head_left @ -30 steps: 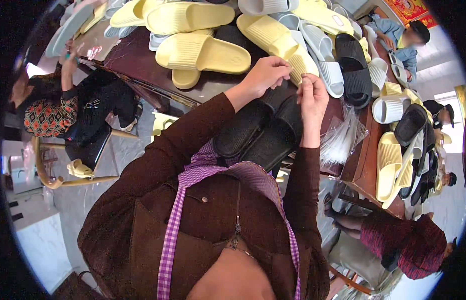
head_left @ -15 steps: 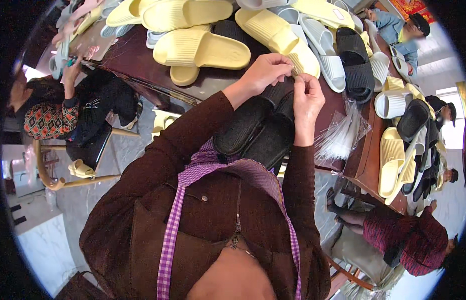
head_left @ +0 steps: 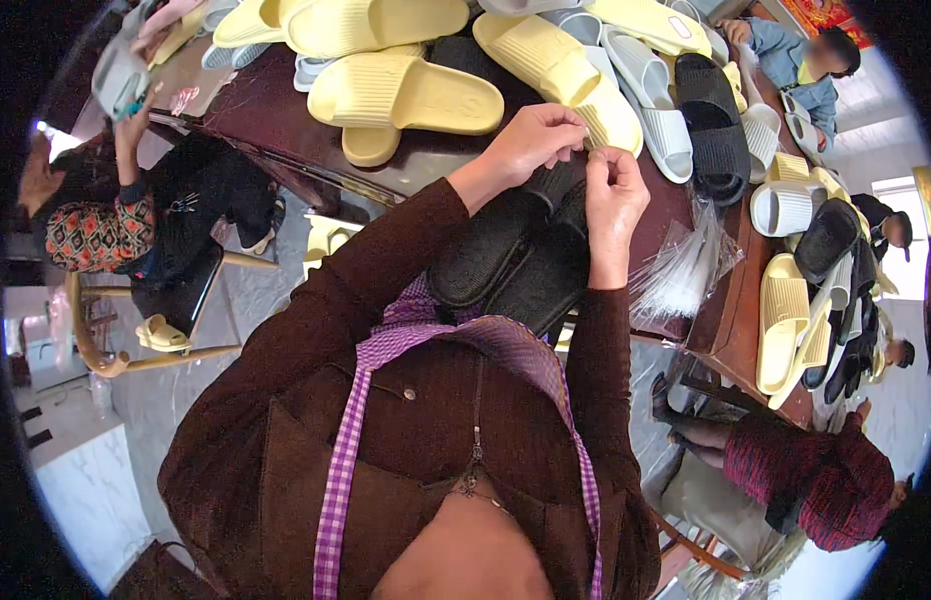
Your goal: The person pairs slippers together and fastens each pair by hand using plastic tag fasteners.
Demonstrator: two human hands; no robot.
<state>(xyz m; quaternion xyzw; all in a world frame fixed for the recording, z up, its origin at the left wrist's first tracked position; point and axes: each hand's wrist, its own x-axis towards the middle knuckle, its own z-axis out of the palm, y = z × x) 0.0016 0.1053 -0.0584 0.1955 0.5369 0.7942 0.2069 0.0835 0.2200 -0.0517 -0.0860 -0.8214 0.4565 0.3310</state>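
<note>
My left hand [head_left: 538,142] and my right hand [head_left: 614,190] are raised close together over the table edge, both in a pinch. Whatever lies between the fingertips is too small to make out. Below them a pair of black slippers [head_left: 533,268] rests against my checked purple apron, soles partly toward me, their upper ends tucked under my hands. Just beyond my fingertips lies a pale yellow slipper [head_left: 609,112] with a ribbed strap. Right of my right wrist, a bundle of thin clear plastic strands [head_left: 677,275] lies at the table edge.
Yellow, grey and black slippers [head_left: 720,130] are heaped across the dark red table [head_left: 255,112]. More slippers [head_left: 782,320] line its right side. One person [head_left: 100,230] sits at the left holding a grey slipper; others sit at the right and far right.
My hands keep nearly the same pinched pose above the black slippers. At the left, the other person's hand and a grey slipper have shifted.
</note>
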